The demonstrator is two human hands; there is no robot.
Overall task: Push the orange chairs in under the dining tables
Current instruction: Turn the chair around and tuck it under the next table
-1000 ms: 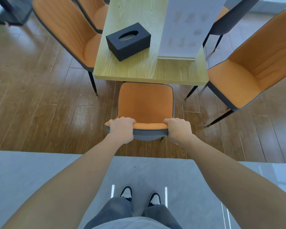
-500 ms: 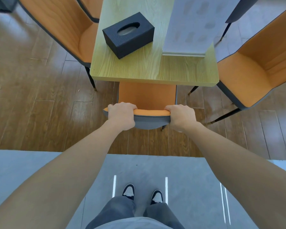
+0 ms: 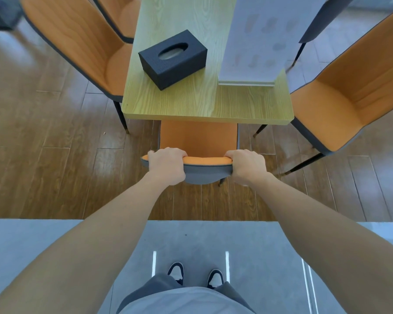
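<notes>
An orange chair [image 3: 199, 138] with a grey back shell stands straight ahead of me, its seat partly hidden under the light wooden dining table [image 3: 191, 103]. My left hand [image 3: 167, 165] grips the left end of the backrest top. My right hand [image 3: 247, 165] grips the right end. Another orange chair [image 3: 86, 48] stands at the table's left side, its seat close against the table edge. A third orange chair [image 3: 340, 98] stands out from the table's right side, turned at an angle.
A black tissue box [image 3: 173, 58] and a pale upright sign [image 3: 256, 41] stand on the table. Part of a further orange chair [image 3: 120, 14] shows at the far left, and a dark chair back [image 3: 320, 21] at the far right. I stand on grey tile bordering the wooden floor.
The chair has slid forward under the table with both hands on its backrest; less of the seat shows now than a second ago.
</notes>
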